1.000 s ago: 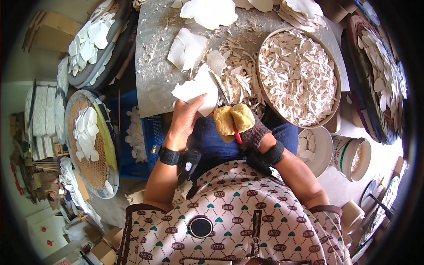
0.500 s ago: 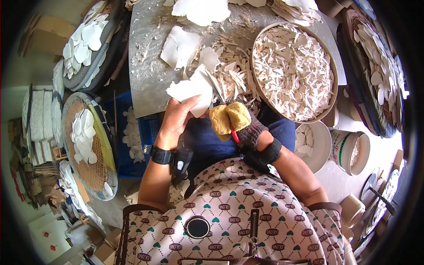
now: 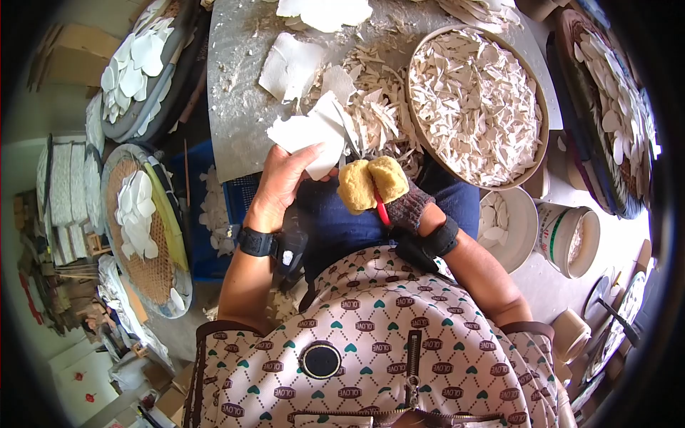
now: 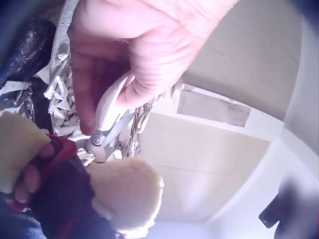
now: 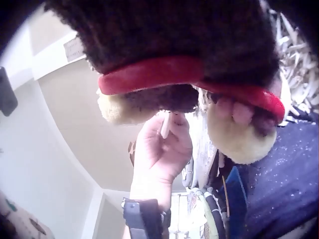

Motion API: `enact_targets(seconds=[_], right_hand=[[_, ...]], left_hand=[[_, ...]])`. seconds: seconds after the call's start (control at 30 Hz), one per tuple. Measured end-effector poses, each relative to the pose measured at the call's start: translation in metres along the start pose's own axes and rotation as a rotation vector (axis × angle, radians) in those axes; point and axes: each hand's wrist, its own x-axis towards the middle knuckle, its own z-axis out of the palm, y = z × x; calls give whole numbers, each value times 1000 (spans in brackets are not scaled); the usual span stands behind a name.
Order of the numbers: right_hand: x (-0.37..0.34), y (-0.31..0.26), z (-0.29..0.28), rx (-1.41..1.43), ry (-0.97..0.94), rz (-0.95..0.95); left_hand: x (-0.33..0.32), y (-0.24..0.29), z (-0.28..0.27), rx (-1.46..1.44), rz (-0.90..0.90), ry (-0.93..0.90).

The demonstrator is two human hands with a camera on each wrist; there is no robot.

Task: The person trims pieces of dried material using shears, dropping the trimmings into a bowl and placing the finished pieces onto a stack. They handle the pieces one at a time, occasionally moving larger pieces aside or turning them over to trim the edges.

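My left hand [image 3: 283, 178] pinches a thin white sheet [image 3: 311, 135] between thumb and fingers, above the front edge of the table. In a dark knitted glove, my right hand [image 3: 410, 209] grips red-handled scissors [image 3: 382, 210] with yellow padding [image 3: 371, 184] round the handles. The scissor blades [image 3: 350, 138] lie at the sheet's right edge. In the left wrist view, the scissors' pivot [image 4: 97, 140] is close beside the sheet [image 4: 112, 105] and my left fingers. The right wrist view shows the red handles [image 5: 152, 74] round my gloved hand, with bare fingertips curled at one loop.
White offcuts [image 3: 378, 118] lie on the metal table [image 3: 239, 85] beside larger sheets [image 3: 291, 68]. A round tray [image 3: 409, 93] of strips stands at the right, above two buckets [image 3: 528, 232] [image 3: 564, 274]. A blue crate [image 3: 207, 267] and woven trays [image 3: 118, 207] are at the left.
The sheet in my left hand has turned slightly and its cut edge sits a little higher against the blades. The head view has shifted a little; both hands keep their holds.
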Motion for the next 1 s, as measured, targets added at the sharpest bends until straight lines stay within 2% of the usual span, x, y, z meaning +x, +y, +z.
enact_targets(seconds=[0.1,0.13,0.2,0.23,0.27,0.33,0.37,0.47,0.53,0.57,0.63,0.7,0.77,0.8,0.9,1.0], right_hand=[[-3,-8,-7,-117,8,9],[-4,-14,-9,-89,20,33],[-4,-18,-7,161,25,205],[-4,-20,-7,283,43,290],[-5,-25,-5,446,58,302],[-6,-25,-3,555,67,274],[-8,-19,-2,500,58,235],[-8,3,-1,105,30,15],[-5,-1,-11,-140,-48,56],[-1,1,-11,-171,-67,73],[3,-7,-12,-296,-27,-81],[1,-5,-12,-239,15,29],[-2,0,-12,-159,14,62],[-4,4,-15,-110,-8,39],[-3,23,-6,-131,124,-56],[-3,38,-7,-154,162,-105]], left_hand=[[6,-15,2,162,220,124],[7,-14,1,165,212,97],[8,-11,-2,173,195,44],[7,-8,-1,94,129,26],[5,-3,1,15,62,9],[3,2,4,-59,-12,-18],[2,3,4,-55,-18,-27],[2,3,-2,-18,-57,-83],[2,2,-2,9,-52,-87],[2,0,1,18,-32,-67],[3,0,3,28,-40,-55],[4,2,2,21,-94,-62],[4,1,3,35,-83,-48],[5,2,3,43,-75,-40],[6,9,2,49,-83,-90],[9,15,-6,173,-197,-213]])
